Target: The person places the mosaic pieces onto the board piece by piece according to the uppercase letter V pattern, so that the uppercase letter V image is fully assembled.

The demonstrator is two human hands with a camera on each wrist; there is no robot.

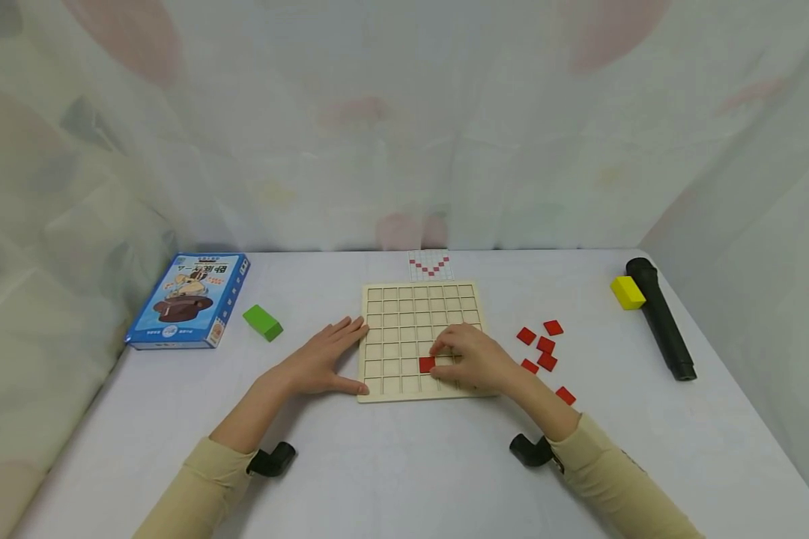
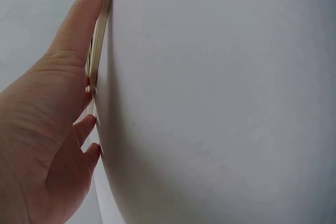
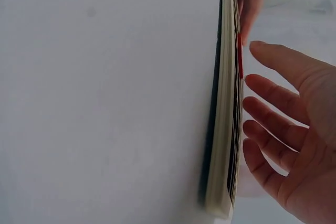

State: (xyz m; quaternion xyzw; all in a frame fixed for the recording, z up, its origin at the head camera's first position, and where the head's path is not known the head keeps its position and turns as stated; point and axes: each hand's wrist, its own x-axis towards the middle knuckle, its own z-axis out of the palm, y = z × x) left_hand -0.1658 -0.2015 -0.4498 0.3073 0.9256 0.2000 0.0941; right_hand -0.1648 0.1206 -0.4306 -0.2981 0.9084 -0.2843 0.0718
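My left hand (image 1: 318,361) lies spread at the left side of the wooden grid board (image 1: 391,322), its thumb and fingertips touching the rim. The left wrist view shows that hand (image 2: 47,108) beside the board's edge (image 2: 106,14). One red tile (image 1: 427,364) lies on the lower middle of the grid. Over the board, my right hand (image 1: 475,361) has its thumb and fingertips by the tile's right side. Seen from the right wrist, the fingers of this hand (image 3: 310,114) are apart and slightly bent, near the red tile (image 3: 240,59), with nothing held.
Several loose red squares (image 1: 545,344) lie right of the board. Behind it is a pattern card (image 1: 431,266). A blue box (image 1: 185,299) and green block (image 1: 263,322) are at left; a yellow block (image 1: 627,293) touches a black microphone-like object (image 1: 662,322) at right.
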